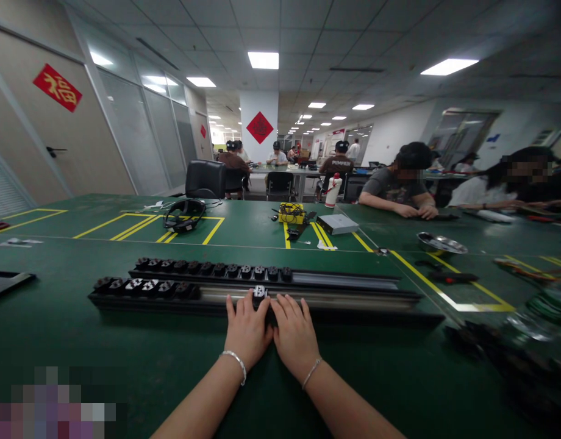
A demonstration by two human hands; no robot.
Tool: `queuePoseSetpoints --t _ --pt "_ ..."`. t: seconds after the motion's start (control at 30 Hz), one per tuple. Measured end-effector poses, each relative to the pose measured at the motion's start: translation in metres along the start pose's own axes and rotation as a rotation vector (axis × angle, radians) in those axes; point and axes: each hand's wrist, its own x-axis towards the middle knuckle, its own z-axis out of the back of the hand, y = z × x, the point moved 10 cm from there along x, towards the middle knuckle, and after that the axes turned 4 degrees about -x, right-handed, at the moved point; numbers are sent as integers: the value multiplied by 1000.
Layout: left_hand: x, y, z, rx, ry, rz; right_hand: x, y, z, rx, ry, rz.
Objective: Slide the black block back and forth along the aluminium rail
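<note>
Just in front of me lies a long black power track [353, 300], with several black socket modules [166, 289] seated along its left part. One separate socket module [259, 292] sits at the middle of the track. My left hand [247, 326] has its fingers around this module, index and middle fingertips on either side. Right beside it, my right hand [295, 329] curls over the track's near edge, fingertips on top and thumb close to my left thumb. The fingers partly hide the module's near side. Behind lies a second black track [344, 279] with a row of socket modules.
Farther back on the green table [102, 256] are a black headset [184, 214], a yellow box with cables [291, 213], a grey box [338, 224] and a white bottle [333, 190]. A metal bowl [441, 242] and plastic water bottle [543, 311] stand right. Co-workers sit beyond.
</note>
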Motion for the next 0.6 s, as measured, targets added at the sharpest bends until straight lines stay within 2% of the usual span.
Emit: queuePoseSetpoints --t 0.17,0.6 --pt "1 -2 -2 22 8 40 4 -2 6 3 -5 31" --pt "-1 1 -4 -18 -32 20 5 -3 8 79 7 15"
